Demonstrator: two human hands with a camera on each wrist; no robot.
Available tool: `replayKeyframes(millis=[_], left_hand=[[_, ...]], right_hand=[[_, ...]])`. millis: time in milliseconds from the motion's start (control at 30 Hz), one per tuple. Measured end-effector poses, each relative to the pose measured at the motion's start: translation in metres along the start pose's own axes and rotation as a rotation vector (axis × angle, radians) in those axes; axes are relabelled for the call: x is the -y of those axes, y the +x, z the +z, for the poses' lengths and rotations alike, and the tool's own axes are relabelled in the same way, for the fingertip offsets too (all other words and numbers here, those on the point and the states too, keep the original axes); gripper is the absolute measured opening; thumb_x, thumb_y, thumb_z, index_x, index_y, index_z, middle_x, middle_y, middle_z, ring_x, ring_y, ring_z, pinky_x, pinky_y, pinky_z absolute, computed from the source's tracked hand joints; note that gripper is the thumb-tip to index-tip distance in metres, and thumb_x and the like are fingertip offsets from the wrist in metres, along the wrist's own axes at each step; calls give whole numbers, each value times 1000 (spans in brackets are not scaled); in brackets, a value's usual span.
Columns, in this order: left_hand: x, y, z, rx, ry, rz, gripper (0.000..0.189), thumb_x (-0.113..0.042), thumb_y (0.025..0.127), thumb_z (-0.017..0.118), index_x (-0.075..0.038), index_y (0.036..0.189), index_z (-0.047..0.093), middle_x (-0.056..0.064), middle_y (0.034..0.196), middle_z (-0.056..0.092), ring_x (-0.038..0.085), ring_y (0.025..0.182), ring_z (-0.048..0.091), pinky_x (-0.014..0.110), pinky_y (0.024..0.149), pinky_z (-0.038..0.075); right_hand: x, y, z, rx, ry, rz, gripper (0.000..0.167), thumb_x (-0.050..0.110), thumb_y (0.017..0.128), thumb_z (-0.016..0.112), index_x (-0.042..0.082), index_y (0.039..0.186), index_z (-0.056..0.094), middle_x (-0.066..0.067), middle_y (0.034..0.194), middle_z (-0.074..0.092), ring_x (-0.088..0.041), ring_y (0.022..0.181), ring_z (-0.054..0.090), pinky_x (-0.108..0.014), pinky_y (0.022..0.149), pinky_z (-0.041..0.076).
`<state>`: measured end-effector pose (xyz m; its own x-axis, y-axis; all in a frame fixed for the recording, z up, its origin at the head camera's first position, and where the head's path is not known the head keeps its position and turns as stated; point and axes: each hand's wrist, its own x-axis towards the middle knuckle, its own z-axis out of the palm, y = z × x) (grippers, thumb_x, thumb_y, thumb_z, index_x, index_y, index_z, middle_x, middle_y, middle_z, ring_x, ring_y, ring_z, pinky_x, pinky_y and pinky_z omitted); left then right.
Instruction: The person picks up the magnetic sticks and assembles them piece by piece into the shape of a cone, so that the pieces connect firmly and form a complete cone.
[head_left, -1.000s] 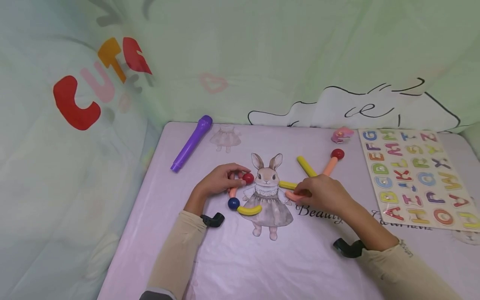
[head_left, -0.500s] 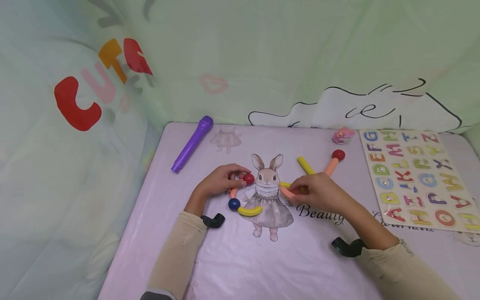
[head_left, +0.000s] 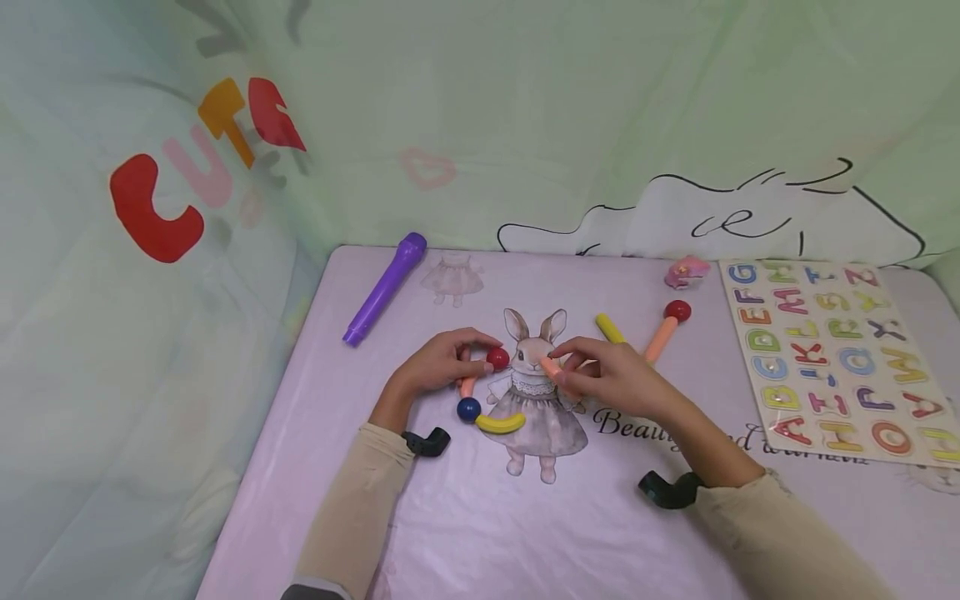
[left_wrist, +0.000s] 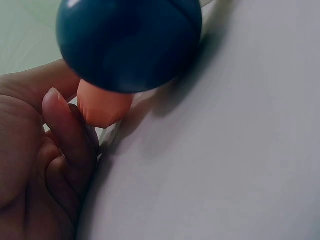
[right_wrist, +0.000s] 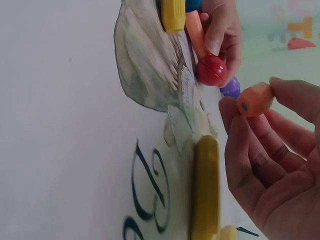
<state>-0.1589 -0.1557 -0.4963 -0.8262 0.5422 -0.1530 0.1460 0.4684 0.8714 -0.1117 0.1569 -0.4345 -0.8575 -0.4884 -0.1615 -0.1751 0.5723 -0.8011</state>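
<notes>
My left hand [head_left: 442, 360] pinches a red ball [head_left: 497, 358] between thumb and fingers. An orange rod [head_left: 467, 387] runs from it to a blue ball [head_left: 468, 409], which joins a curved yellow rod [head_left: 501, 423]. Large in the left wrist view, the blue ball [left_wrist: 130, 42] covers part of the orange rod [left_wrist: 104, 105]. My right hand [head_left: 626, 377] pinches another orange rod [head_left: 551, 367] above the printed rabbit, apart from the red ball. A grey disc shows in that rod's end [right_wrist: 252, 102] in the right wrist view. A yellow rod [right_wrist: 206, 185] lies below the right hand.
Beyond my right hand lie a yellow rod [head_left: 609, 327] and an orange rod [head_left: 660, 340] touching a red ball [head_left: 678, 311]. A pink toy [head_left: 686, 272] and an alphabet board [head_left: 832, 358] are at the right. A purple toy microphone [head_left: 385, 289] lies back left.
My right hand has moved left with the orange rod, raising it towards the red ball, and the rod's end has turned upward. The left hand keeps its place.
</notes>
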Motion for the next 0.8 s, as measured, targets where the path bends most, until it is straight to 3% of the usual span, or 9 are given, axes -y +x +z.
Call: replayKeyframes(millis=[233,400,533,667,800], left_hand=[[-1,0,0,4,-15,-9,40,-29,91,78,-26,130,69,3,75,55,17,62,50,27,55,43],[0,0,0,5,-19,-11,40,-30,91,78,-27,130,69,3,76,55,17,63,50,27,55,43],[0,1,0,4,-15,-9,40,-31,91,78,-27,130,69,3,76,55,16,62,50,27,56,43],[-1,1,0,4,-1,-7,40,-31,92,77,-26,130,69,2,75,54,16,62,50,27,55,43],[0,1,0,6,11,-2,40,-32,92,77,-26,130,69,2,75,54,16,62,50,27,55,43]], right_hand=[[-3,11,11,-24,55,90,35,27,100,66,19,135,63,-5,105,72,-21,95,66,-28,74,59],[-3,17,16,-25,79,140,34,26,104,58,29,138,63,-8,121,67,-24,100,63,-30,80,57],[-1,21,20,0,183,174,32,24,107,52,27,136,65,-10,127,63,-21,96,68,-28,85,57],[-1,26,24,32,305,196,31,24,107,52,15,133,66,-15,115,63,-22,90,71,-26,84,60],[0,29,29,34,309,196,30,27,104,61,12,129,66,-14,107,63,-23,90,69,-26,82,60]])
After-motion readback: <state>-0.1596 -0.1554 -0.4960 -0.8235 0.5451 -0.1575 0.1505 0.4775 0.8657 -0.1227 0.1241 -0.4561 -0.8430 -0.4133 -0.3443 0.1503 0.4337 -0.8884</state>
